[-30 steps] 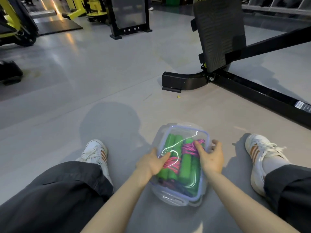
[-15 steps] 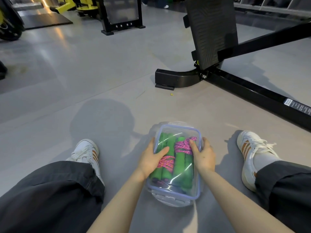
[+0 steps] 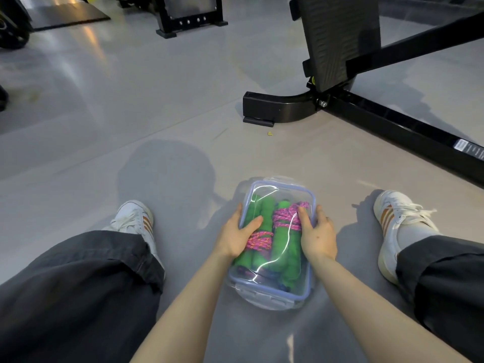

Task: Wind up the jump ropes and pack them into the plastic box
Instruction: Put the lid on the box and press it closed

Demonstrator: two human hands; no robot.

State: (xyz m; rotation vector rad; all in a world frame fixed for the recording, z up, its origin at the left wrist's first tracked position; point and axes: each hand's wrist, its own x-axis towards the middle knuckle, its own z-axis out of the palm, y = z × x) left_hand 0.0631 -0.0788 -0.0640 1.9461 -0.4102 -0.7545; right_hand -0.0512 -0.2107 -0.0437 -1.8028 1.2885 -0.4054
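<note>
Fingers (image 3: 237, 211): curled down both long sides of the box (image 3: 269, 297), left hand (image 3: 233, 237) and right hand (image 3: 318, 238), thumbs (image 3: 253, 222) flat on its clear lid (image 3: 275, 192). Box: on the floor (image 3: 183, 127) between your shoes (image 3: 133, 218); likely light, rigid, slick, so grip the walls. Jump ropes (image 3: 284, 221): wound, soft, inside.

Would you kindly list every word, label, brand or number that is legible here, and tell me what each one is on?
White sticker on the black machine frame: printed lines, too small and blurred to read.
Plastic box, jump ropes, white shoes: no text visible.
No text in this view can be read.
</note>
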